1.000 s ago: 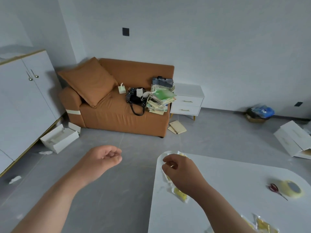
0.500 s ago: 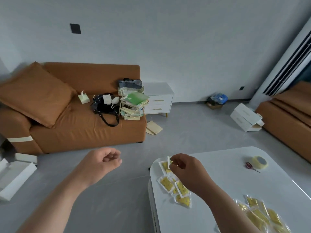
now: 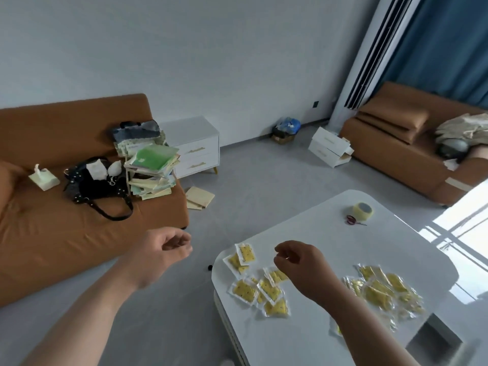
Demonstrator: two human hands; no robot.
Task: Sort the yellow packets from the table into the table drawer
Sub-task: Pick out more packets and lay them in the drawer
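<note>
The right hand (image 3: 301, 265) hovers over the white table (image 3: 317, 233), fingers loosely curled with thumb and forefinger slightly apart, holding nothing. A scatter of yellow packets (image 3: 253, 283) lies flat on the table from its 7 to 10 o'clock, a second pile (image 3: 383, 286) at 4 o'clock. The tape roll (image 3: 364, 210) and scissors (image 3: 352, 220) sit at 1 o'clock. The left hand (image 3: 169, 247), at 9 o'clock, hangs loosely curled and empty above the floor

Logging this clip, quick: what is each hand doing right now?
Left hand: open, fingers loosely curled, empty.
Right hand: open, loosely curled above the packets, empty.
</note>
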